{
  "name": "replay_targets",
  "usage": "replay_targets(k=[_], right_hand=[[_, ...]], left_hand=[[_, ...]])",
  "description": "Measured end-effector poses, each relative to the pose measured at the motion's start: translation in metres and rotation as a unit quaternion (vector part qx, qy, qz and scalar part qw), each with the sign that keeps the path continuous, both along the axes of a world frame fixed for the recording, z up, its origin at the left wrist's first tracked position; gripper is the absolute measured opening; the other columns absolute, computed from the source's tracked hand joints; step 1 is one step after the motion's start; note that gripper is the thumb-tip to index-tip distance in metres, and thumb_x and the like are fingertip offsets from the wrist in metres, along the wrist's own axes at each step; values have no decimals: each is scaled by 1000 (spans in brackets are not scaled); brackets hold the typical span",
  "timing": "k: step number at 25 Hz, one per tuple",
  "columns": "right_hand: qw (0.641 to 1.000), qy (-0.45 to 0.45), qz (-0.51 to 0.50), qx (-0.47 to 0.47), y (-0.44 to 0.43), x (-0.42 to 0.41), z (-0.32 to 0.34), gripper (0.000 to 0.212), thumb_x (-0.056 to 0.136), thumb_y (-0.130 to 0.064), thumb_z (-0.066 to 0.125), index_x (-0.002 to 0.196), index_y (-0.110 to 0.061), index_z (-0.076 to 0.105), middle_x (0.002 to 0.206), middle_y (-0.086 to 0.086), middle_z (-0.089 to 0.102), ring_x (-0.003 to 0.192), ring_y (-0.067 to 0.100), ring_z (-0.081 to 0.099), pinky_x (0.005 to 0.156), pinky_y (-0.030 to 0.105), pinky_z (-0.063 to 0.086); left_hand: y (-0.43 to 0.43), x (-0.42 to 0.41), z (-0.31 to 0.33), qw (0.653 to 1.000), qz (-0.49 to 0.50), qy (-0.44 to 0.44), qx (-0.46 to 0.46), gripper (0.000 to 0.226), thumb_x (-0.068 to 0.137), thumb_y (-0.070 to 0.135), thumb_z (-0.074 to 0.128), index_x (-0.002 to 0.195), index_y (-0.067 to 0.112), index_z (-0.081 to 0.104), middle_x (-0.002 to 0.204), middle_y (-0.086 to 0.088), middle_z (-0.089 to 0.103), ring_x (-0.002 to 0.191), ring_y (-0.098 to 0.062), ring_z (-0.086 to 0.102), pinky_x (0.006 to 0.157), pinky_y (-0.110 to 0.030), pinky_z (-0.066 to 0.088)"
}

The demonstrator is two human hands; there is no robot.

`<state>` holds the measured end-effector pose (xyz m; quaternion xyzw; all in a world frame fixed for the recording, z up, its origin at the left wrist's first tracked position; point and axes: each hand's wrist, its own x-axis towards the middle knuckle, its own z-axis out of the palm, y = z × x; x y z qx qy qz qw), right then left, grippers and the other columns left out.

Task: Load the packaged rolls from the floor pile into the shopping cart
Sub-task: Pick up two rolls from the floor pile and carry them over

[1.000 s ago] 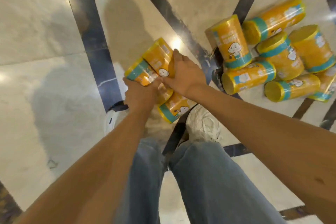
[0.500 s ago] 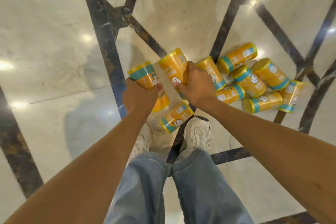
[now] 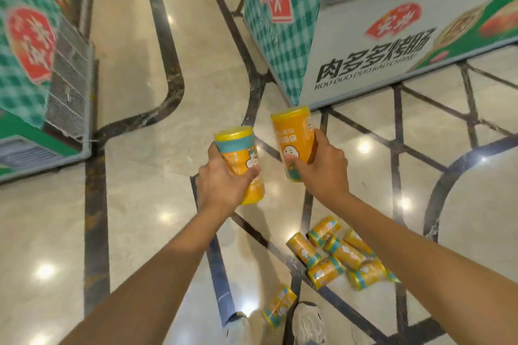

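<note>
My left hand (image 3: 220, 183) grips a yellow packaged roll with a teal band (image 3: 241, 161), held upright at chest height. My right hand (image 3: 322, 168) grips a second yellow roll (image 3: 293, 134), also upright, just right of the first. Far below on the floor lies the pile of several yellow rolls (image 3: 340, 256). One roll (image 3: 279, 306) lies apart from the pile, near my white shoe (image 3: 308, 322). No shopping cart is in view.
A chest freezer with green checked sides and red logos (image 3: 350, 45) stands ahead on the right. Another freezer (image 3: 36, 64) stands at the left. A marble aisle with dark inlaid lines (image 3: 134, 64) runs between them.
I have stood up with a roll in each hand, lifting them away from the floor. The view swung up from the pile to the freezers ahead; the pile now lies low right.
</note>
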<state>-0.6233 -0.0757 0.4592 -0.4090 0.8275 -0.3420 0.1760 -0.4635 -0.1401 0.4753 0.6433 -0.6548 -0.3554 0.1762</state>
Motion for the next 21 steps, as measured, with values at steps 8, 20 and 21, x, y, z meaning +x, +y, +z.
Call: replay_targets(k=[8,20,21], right_hand=[[978,22,-57,-200,20,-82,263,45,80,-42,72,116,-21,57,86,-10,62,77,13,61,77,36,54],[883,158,-366,-250,195,-69,415,43,77,-37,75,114,-24,60,88,-7,65,84,18,64,77,37,53],[869,163,-396,-248,217,-56,415,41,77,-36,76,113,-24,61,87,-7,64,84,19,65,77,38,54]], left_hand=[[-23,-68,258,979,-73,94,-167,68,62,43,83,119,23,51,104,-1,68,93,-23,64,84,-38,52],[73,-167,403,858,-402,231,-220,65,61,55,76,116,27,54,107,-2,68,98,-26,63,83,-35,51],[93,-167,405,841,-432,243,-218,65,63,54,76,118,28,53,108,1,67,99,-24,63,83,-32,50]])
